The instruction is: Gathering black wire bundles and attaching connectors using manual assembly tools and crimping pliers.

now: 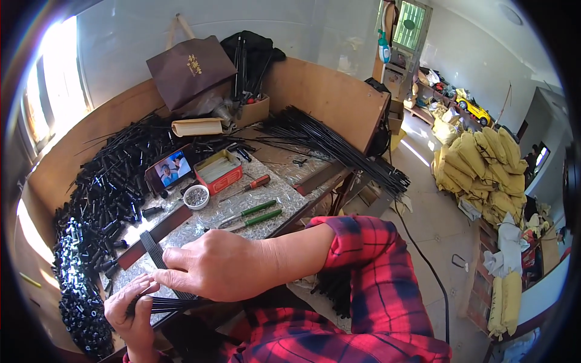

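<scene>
At the table's near edge, my left hand point(130, 317) is closed around one end of a bundle of thin black rods point(166, 305), which point to the right. My right hand point(215, 266) reaches over from the right, its thumb and fingers pinched together at the left hand's fingertips. Whatever it pinches is hidden or too small to see. Beneath the right hand, a row of black rods point(155, 251) lies side by side across the tabletop point(206, 221).
A large heap of black tubular parts point(115, 187) covers the left side. Nearby are a phone point(171, 170), a white cup of small metal pieces point(196, 196), a red tin point(219, 172) and screwdrivers point(254, 207). Long black rods point(339, 145) overhang the right edge. Yellow sacks point(481, 169) are piled beyond.
</scene>
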### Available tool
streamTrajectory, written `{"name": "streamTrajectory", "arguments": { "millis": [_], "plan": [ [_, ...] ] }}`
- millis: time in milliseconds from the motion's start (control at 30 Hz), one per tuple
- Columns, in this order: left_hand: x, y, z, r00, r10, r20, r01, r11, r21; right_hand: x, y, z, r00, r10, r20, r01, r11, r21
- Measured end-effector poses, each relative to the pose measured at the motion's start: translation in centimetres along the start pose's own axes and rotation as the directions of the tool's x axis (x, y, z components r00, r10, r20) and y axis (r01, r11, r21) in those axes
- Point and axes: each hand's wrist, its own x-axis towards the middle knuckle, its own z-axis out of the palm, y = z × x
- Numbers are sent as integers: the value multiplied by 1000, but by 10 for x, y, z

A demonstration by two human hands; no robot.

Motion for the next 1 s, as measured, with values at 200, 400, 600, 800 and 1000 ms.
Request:
{"name": "streamTrajectory", "arguments": {
  "millis": [200, 400, 600, 800, 1000],
  "plan": [
    [3, 1, 2, 1000, -14, 1, 14, 1000, -2, 0, 0, 0, 1000, 0, -9, 0, 1000, 10],
    [1, 5, -3, 1000, 5, 1, -5, 998, 67, 3, -2, 1, 999, -30, 11, 31, 999, -18],
    [11, 16, 3, 995, 36, 93, -35, 999, -14, 3, -2, -1, 997, 26, 67, -26, 1000, 1],
    [11, 7, 8, 983, 92, 161, -78, 993, -90, 6, -4, -8, 995, 80, 63, -83, 995, 46],
    [3, 1, 1, 981, 118, 151, -103, 990, -101, 21, -4, -7, 998, -62, 25, 62, 998, 10]
  ]
}}
